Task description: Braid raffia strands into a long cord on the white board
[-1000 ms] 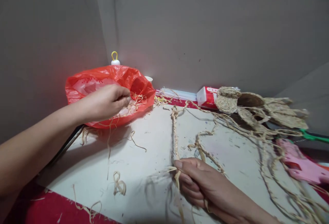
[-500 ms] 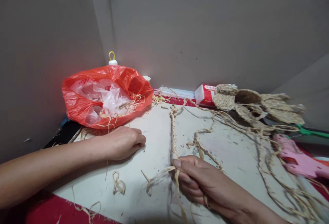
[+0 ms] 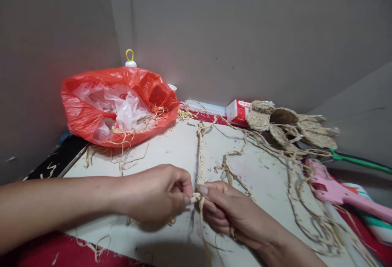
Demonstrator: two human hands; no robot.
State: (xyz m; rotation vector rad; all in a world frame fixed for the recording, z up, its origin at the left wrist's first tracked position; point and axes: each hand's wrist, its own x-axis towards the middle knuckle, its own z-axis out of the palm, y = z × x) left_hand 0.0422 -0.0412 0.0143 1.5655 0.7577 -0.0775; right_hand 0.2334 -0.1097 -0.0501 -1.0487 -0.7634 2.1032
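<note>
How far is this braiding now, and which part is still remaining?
Done: the braid looks plaited above the right hand. In hand: the right fingers pinch its lower end, while the left hand grips strands beside it. Left: loose strands hang unplaited below; the final length I cannot tell.

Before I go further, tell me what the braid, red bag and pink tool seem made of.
Braid: matte, dry-looking plant fibre, perhaps raffia, judging by its uneven strands.
Red bag: thin, shiny plastic film, creased and catching light.
Pink tool: likely smooth moulded plastic, evenly coloured.
</note>
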